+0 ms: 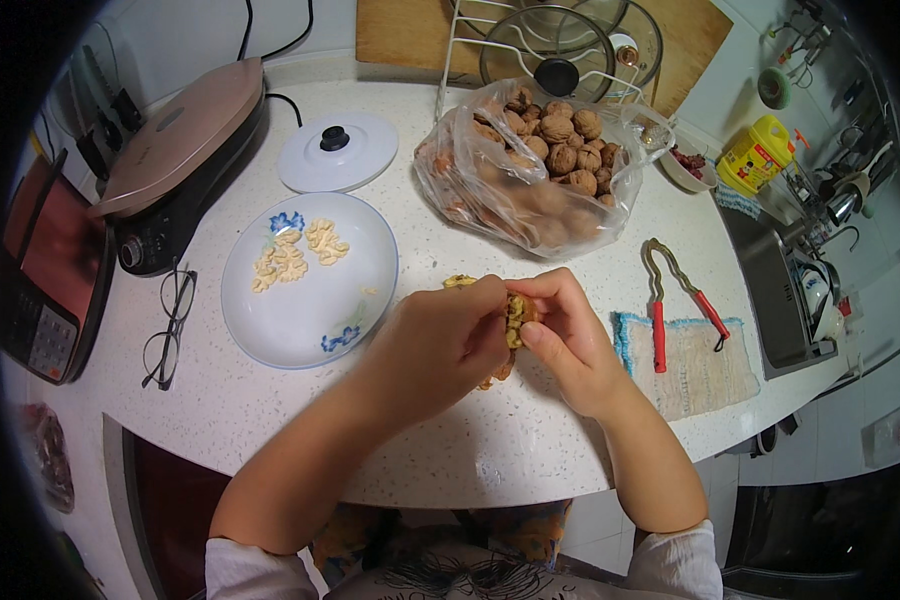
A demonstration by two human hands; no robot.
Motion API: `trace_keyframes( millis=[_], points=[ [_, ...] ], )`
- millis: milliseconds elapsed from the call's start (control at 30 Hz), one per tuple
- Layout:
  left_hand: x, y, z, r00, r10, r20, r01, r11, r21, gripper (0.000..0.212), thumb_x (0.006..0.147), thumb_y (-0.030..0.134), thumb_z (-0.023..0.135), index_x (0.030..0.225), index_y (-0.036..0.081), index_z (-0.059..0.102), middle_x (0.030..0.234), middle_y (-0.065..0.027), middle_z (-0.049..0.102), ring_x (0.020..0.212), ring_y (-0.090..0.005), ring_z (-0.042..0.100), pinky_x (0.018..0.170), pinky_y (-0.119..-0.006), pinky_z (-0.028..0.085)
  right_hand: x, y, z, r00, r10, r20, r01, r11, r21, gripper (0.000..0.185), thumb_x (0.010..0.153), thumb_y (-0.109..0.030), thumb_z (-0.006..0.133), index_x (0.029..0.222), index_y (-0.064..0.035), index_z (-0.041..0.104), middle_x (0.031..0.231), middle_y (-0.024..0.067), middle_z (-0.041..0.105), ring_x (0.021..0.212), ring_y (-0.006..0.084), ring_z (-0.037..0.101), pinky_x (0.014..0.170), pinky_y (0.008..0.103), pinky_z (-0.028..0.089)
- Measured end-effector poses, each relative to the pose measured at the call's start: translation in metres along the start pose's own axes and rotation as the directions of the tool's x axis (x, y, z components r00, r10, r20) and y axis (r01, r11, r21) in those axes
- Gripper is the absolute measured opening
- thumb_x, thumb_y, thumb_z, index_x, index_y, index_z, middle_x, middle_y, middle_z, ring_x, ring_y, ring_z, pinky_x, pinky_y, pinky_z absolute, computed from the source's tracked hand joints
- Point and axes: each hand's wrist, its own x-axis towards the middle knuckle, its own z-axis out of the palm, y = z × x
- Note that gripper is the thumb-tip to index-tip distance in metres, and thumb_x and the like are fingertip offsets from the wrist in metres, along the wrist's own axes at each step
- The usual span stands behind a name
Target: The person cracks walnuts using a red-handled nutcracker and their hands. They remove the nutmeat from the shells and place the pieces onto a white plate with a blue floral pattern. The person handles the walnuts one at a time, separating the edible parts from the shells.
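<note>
Both hands meet over the countertop, around a cracked walnut [519,319] whose kernel shows inside the brown shell. My right hand [570,349] holds it with thumb and fingers. My left hand [439,345] has its fingertips against the walnut's near left side; whatever lies under those fingers is hidden. Walnut pieces [459,281] show behind my left hand, and shell bits [501,373] lie partly covered beneath it. To the left, pale peeled walnut kernels [285,259] rest on a white plate [285,330] with blue flowers. Beyond my hands stands a plastic bag [480,202] of whole walnuts [561,157].
A nutcracker [659,330] with red handles lies on a cloth [709,382] at right, before the sink [754,300]. Eyeglasses [169,330], an electric griddle [187,135] and a white lid [337,165] occupy the left. A bowl [697,176] and yellow bottle [756,154] stand at back right.
</note>
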Motion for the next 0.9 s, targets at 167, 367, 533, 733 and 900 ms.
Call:
trace_keyframes(
  millis=[167, 367, 533, 733, 900],
  points=[
    [0.0, 0.003, 0.004, 0.983, -0.183, 0.026, 0.182, 0.934, -0.308, 0.007, 0.08, -0.002, 0.041, 0.076, -0.002, 0.047, 0.063, -0.0044, 0.052, 0.055, -0.008, 0.049, 0.052, -0.022, 0.042, 0.0, 0.003, -0.003, 0.98, 0.148, 0.13, -0.191, 0.875, 0.444, 0.024, 0.088, -0.02, 0.042, 0.106, -0.0045, 0.038, 0.081, 0.0059, 0.052, 0.066, 0.0087, 0.045, 0.06, 0.0209, 0.037],
    [-0.001, 0.002, 0.006, 0.973, -0.222, 0.066, 0.227, 0.852, -0.472, 0.012, 0.084, 0.005, 0.038, 0.076, 0.002, 0.046, 0.06, -0.0017, 0.048, 0.053, -0.0058, 0.044, 0.049, -0.02, 0.038, 0.0, 0.007, -0.001, 0.971, 0.192, 0.142, -0.239, 0.805, 0.544, 0.024, 0.088, -0.022, 0.043, 0.105, -0.0053, 0.038, 0.078, 0.0047, 0.051, 0.062, 0.0075, 0.042, 0.058, 0.0208, 0.036],
    [-0.002, -0.001, 0.013, 0.991, -0.115, -0.065, 0.094, 0.96, -0.262, 0.017, 0.088, 0.015, 0.037, 0.077, 0.004, 0.044, 0.058, -0.0009, 0.048, 0.053, -0.0066, 0.044, 0.049, -0.021, 0.037, 0.001, -0.004, 0.007, 0.982, 0.187, -0.005, -0.174, 0.921, 0.348, 0.024, 0.089, -0.021, 0.042, 0.105, -0.0032, 0.038, 0.076, 0.0034, 0.048, 0.062, 0.0069, 0.04, 0.058, 0.0207, 0.035],
    [-0.001, 0.004, 0.019, 0.981, -0.105, -0.164, 0.074, 0.98, -0.184, 0.018, 0.088, 0.015, 0.038, 0.077, 0.003, 0.043, 0.057, -0.0038, 0.047, 0.052, -0.0079, 0.044, 0.049, -0.024, 0.037, 0.0, -0.001, 0.005, 0.987, 0.163, 0.001, -0.145, 0.877, 0.458, 0.026, 0.089, -0.021, 0.042, 0.106, -0.0022, 0.038, 0.079, 0.0035, 0.049, 0.066, 0.0066, 0.041, 0.06, 0.0201, 0.035],
    [-0.001, 0.003, 0.02, 0.98, -0.082, -0.18, 0.055, 0.987, -0.15, 0.013, 0.086, 0.008, 0.04, 0.076, 0.001, 0.043, 0.056, -0.0055, 0.047, 0.052, -0.0084, 0.045, 0.048, -0.025, 0.037, 0.001, -0.008, 0.007, 0.986, 0.164, -0.032, -0.142, 0.925, 0.352, 0.025, 0.089, -0.02, 0.041, 0.106, -0.002, 0.039, 0.075, 0.0024, 0.047, 0.063, 0.0066, 0.039, 0.058, 0.0206, 0.035]
  ],
)
